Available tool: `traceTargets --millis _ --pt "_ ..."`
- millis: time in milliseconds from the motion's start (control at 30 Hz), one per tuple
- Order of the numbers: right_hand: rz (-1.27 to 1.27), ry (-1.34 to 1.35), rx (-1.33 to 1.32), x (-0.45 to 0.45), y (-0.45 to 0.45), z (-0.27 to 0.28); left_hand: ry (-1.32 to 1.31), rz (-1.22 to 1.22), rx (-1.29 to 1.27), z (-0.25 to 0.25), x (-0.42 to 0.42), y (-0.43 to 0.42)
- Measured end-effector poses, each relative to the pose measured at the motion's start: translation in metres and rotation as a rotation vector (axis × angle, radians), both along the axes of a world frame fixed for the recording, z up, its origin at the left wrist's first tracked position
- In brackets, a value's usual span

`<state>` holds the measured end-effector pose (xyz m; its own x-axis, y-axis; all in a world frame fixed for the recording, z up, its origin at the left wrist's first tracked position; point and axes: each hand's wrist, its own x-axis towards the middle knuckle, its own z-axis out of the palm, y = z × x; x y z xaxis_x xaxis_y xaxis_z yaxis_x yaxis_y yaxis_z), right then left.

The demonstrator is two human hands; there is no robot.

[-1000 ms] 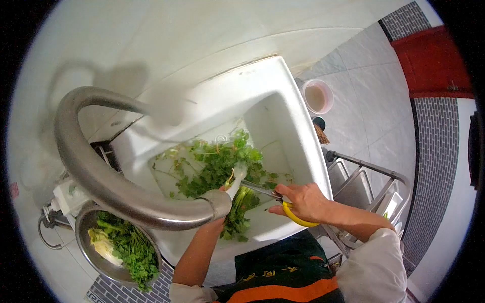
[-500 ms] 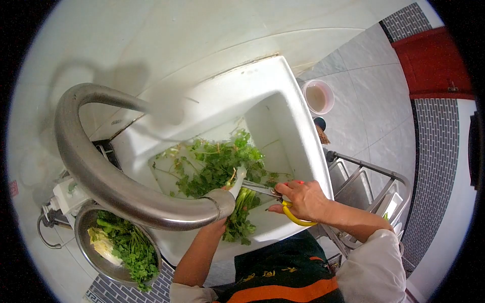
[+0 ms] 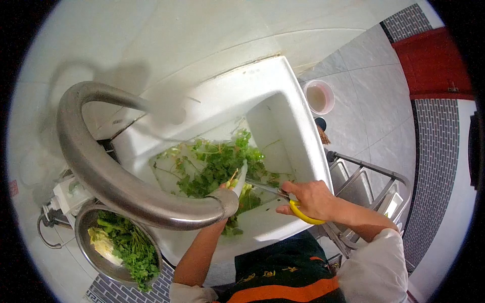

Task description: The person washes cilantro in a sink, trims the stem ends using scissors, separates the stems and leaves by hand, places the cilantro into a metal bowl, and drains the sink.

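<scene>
My right hand is closed on a pair of scissors with yellow handles. The metal blades point left toward the stems in my left hand, beside the stream of water. Behind the tap, my left hand is largely hidden. It grips a bunch of coriander, pale stem ends up and leaves hanging below. More loose coriander floats in the water of the white sink. Water runs from the tap past the stems.
A metal bowl at the lower left holds leafy greens and a pale cabbage piece. Right of the sink stands a metal rack. A bucket of cloudy liquid and a brush are on the floor.
My right hand has shifted slightly right with the scissors, and the blades have drawn back a little from the stems. Less of the held coriander's hanging leaves shows below.
</scene>
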<state>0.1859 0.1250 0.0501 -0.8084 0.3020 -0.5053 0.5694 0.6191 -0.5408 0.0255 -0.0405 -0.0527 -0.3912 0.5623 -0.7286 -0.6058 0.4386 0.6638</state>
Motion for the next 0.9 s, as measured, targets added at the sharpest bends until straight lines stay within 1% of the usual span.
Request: traceTargets --millis 33,100,167,200,267,333,400,467,600,667,800,867,900 --pt "-0.007 0.040 -0.016 0.003 -0.002 -0.001 0.050 -0.053 -0.035 0.025 -0.002 0.015" --pt "-0.015 0.079 -0.033 0.005 -0.007 -0.003 0.099 -0.106 -0.070 0.038 -0.003 0.023" --pt "-0.010 0.062 -0.043 0.003 -0.013 -0.004 0.098 -0.144 -0.121 0.038 -0.004 0.022" --pt "-0.011 0.064 -0.042 0.000 -0.013 -0.002 0.099 -0.145 -0.120 0.030 -0.004 0.016" --pt "-0.023 0.014 -0.090 -0.005 -0.014 0.002 0.444 -0.297 -0.079 0.004 -0.002 -0.002" --pt "-0.044 0.041 -0.078 -0.006 -0.017 -0.001 0.421 -0.272 -0.044 -0.005 -0.001 -0.007" --pt "-0.068 0.066 -0.066 -0.006 -0.019 -0.003 0.397 -0.250 -0.009 -0.002 0.000 -0.005" --pt "-0.054 0.051 -0.060 -0.007 -0.019 -0.003 0.218 -0.100 0.017 0.010 0.003 0.003" --pt "-0.065 0.040 -0.028 -0.011 -0.021 -0.004 0.204 -0.044 -0.008 -0.008 0.007 -0.007" --pt "-0.066 0.068 -0.007 -0.012 -0.021 -0.004 0.507 -0.327 -0.084 -0.009 0.008 -0.008" --pt "-0.057 0.071 0.025 -0.013 -0.020 -0.005 0.517 -0.376 -0.129 -0.008 0.009 -0.006" --pt "-0.059 0.113 0.050 -0.013 -0.020 -0.006 0.207 -0.154 -0.064 -0.006 0.011 -0.001" --pt "-0.059 0.114 0.049 -0.013 -0.020 -0.006 0.207 -0.154 -0.065 -0.007 0.011 0.000"
